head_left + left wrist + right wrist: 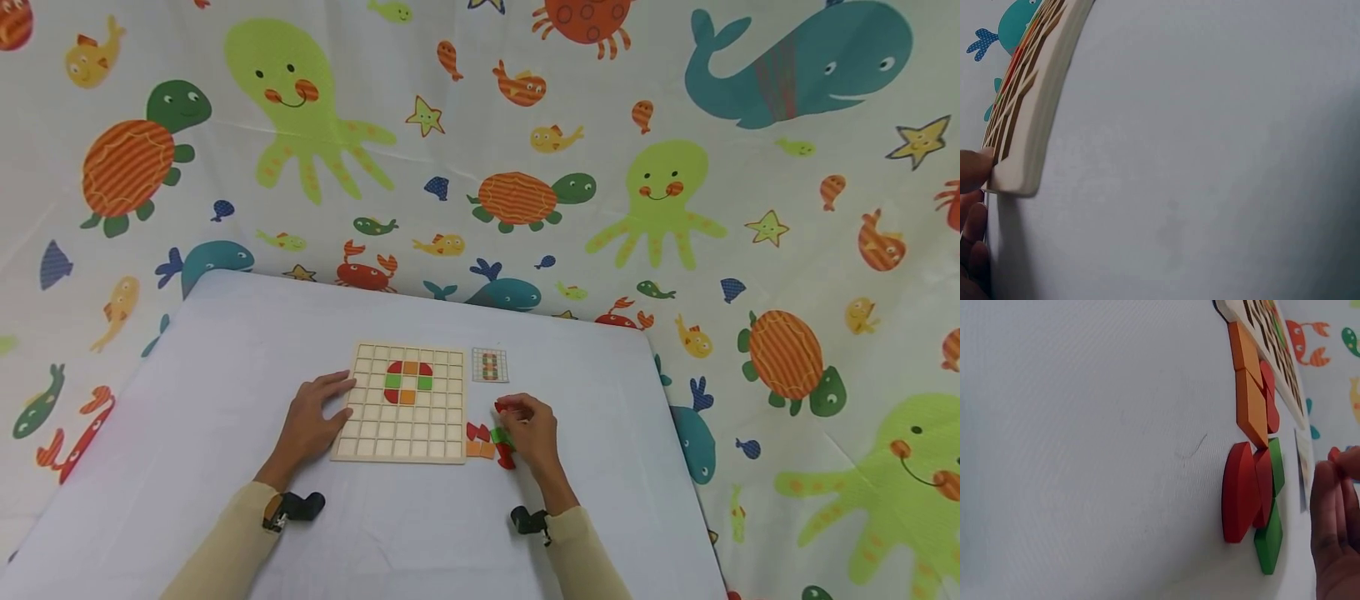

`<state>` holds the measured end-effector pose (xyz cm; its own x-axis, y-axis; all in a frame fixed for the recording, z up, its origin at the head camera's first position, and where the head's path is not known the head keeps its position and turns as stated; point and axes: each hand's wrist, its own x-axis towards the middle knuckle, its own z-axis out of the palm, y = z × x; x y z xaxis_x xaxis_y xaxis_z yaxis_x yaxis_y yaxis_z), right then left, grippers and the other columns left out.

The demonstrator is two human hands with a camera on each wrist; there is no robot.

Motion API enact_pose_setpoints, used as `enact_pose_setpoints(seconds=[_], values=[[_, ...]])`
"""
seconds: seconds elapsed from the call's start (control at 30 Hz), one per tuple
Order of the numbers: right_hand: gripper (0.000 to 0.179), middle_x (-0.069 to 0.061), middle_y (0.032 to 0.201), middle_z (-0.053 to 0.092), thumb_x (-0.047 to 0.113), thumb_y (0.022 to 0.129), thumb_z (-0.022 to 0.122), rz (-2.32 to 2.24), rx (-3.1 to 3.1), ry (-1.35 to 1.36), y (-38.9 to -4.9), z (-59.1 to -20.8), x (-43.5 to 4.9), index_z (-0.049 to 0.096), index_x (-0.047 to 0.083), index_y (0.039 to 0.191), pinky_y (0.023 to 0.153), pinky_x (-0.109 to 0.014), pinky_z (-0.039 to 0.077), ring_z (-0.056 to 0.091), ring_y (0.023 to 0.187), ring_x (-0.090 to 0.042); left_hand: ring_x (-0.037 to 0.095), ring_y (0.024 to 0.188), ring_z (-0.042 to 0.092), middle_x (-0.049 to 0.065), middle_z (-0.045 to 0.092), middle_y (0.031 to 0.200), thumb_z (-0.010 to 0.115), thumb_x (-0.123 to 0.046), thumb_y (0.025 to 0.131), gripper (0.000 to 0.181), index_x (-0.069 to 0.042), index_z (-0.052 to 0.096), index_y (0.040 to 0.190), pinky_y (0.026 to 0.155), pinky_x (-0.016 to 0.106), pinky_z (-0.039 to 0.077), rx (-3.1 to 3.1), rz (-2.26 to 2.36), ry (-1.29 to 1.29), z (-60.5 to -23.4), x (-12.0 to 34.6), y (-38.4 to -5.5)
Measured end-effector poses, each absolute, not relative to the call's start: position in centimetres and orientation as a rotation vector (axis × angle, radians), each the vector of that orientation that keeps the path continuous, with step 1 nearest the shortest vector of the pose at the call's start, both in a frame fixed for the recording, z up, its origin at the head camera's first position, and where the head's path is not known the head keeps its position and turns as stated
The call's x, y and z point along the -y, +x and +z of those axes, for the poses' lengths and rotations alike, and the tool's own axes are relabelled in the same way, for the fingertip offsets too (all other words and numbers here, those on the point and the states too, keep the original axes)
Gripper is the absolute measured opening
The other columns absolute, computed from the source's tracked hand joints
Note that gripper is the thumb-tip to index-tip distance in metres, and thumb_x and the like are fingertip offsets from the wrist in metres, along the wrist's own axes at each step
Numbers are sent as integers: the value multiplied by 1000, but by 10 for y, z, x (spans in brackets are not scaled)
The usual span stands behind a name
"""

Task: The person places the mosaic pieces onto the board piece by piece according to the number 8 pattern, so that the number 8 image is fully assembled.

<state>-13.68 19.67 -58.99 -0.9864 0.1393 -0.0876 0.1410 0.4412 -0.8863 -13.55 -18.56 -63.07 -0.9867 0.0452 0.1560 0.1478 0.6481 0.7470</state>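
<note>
Head cam: right hand (531, 427) pinching a red piece (500, 406) right of the board (397, 459), left hand (309, 419) spread against its left edge.

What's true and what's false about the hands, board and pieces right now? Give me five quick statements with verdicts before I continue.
1. The right hand pinches a red piece. True.
2. The pattern card lies on the board. False: it lies beside the board's right edge.
3. The left hand is lifted clear of the board. False: it touches the left edge.
4. The board holds red, orange and green pieces. True.
5. The loose pieces right of the board are all red. False: orange pieces and green pieces lie there too.
</note>
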Motion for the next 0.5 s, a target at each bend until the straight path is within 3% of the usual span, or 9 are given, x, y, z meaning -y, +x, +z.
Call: enact_pose_setpoints(seconds=[0.1, 0.33, 0.5], values=[[24, -4, 106, 74, 9, 96, 75, -1658, -2665, 277, -138, -589, -194, 79, 19, 118, 77, -21, 56, 65, 93, -22, 45, 134, 50, 22, 55, 156, 75, 0, 92, 51, -1, 65, 142, 110, 62, 38, 2738, -1263, -159, -630, 185, -135], [14, -1, 104, 75, 12, 95, 79, -1673, -2641, 323, -139, -588, -190, 82, 23, 104, 73, -26, 54, 65, 92, -21, 45, 135, 49, 22, 54, 157, 74, -2, 93, 51, 0, 64, 143, 110, 63, 38, 2759, -1263, -146, -628, 185, -136], [16, -4, 112, 74, 14, 99, 75, -1762, -2505, 329, -141, -589, -190, 79, 18, 113, 79, -26, 60, 71, 89, -23, 45, 135, 49, 21, 54, 158, 74, -2, 93, 52, -1, 64, 144, 110, 63, 38, 2770, -1256, -138, -627, 185, -136]])
